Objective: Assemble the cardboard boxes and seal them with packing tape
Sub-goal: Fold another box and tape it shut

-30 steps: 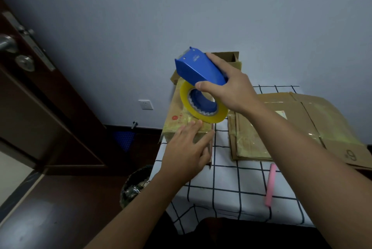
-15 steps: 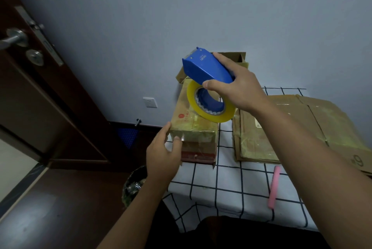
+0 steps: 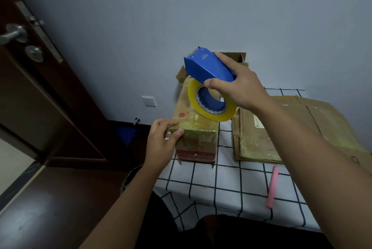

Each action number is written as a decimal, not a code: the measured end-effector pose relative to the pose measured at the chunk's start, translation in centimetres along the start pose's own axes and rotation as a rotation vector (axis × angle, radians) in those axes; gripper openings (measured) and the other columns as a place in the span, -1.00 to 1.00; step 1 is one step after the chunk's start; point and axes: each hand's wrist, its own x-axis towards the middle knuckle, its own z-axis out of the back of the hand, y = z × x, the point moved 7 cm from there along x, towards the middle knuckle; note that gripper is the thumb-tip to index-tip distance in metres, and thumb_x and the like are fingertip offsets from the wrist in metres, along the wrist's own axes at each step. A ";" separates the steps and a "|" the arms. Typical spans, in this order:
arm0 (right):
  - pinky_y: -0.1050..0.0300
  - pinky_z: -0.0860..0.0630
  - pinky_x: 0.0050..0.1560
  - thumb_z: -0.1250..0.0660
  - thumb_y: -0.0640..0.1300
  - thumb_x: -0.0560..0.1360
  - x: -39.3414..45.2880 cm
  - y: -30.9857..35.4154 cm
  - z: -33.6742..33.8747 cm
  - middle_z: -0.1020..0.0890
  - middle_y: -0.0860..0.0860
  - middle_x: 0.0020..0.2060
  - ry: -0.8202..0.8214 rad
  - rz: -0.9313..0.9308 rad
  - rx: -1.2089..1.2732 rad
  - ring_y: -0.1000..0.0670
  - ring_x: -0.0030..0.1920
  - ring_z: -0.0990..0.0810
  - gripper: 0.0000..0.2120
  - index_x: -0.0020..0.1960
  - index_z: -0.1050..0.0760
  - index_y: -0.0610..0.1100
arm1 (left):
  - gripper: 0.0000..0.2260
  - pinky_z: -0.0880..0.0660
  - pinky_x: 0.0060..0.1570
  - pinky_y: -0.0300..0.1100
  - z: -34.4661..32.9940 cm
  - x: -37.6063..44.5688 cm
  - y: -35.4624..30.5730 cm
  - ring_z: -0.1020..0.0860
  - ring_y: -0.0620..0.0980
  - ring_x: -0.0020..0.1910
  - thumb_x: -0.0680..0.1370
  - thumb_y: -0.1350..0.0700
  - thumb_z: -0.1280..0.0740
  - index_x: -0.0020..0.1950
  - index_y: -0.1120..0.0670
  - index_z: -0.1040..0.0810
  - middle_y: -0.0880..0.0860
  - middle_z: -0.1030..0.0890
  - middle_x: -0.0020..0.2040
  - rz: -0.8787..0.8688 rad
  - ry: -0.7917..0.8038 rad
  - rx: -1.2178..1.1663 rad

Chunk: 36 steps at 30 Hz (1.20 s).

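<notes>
Right hand grips the blue tape dispenser above the taped box; left hand pinches the box's near left corner on the table

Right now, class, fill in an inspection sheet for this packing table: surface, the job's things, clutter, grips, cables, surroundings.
Surface: table under a white grid-patterned cloth.
Job's things: taped cardboard box stands at the table's left edge; blue tape dispenser with its yellow roll is held above it; flattened cardboard boxes are stacked to the right.
Clutter: pink stick-shaped object lies on the cloth.
Grips: left hand pinches the box's near left corner; right hand grips the dispenser.
Cables: nothing seen.
Surroundings: dark wooden door at left, wall socket, bin on the floor beside the table.
</notes>
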 end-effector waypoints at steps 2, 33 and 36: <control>0.18 -0.47 0.08 -0.41 0.28 0.35 0.1 -0.1 0.0 -0.47 0.19 0.30 0.001 -0.001 0.000 0.04 0.20 -0.51 -0.26 0.48 -0.26 0.29 | -0.81 -0.41 -0.07 -0.48 0.1 0.3 0.3 -0.48 -0.30 0.01 0.51 0.18 -0.45 0.08 -0.03 -0.58 -0.13 -0.46 0.06 -0.024 0.026 0.006; 0.18 -0.47 0.09 -0.46 0.19 0.40 0.2 0.1 0.2 -0.46 0.21 0.30 0.006 -0.024 0.013 0.08 0.19 -0.50 -0.30 0.48 -0.27 0.29 | -0.87 -0.54 0.10 -0.10 -0.5 -1.1 3.1 -0.60 -0.02 0.05 0.64 0.22 -0.23 0.14 0.06 -0.50 0.10 -0.61 0.05 0.314 -0.147 -0.347; 0.20 -0.44 0.06 -0.46 0.20 0.40 0.2 0.1 0.1 -0.46 0.22 0.29 0.007 -0.021 0.015 0.09 0.18 -0.50 -0.30 0.48 -0.27 0.29 | -0.88 -0.57 0.03 -0.11 -0.5 -1.6 3.1 -0.60 -0.07 -0.03 0.62 0.21 -0.27 0.06 -0.01 -0.48 0.12 -0.60 0.04 0.370 -0.276 -0.361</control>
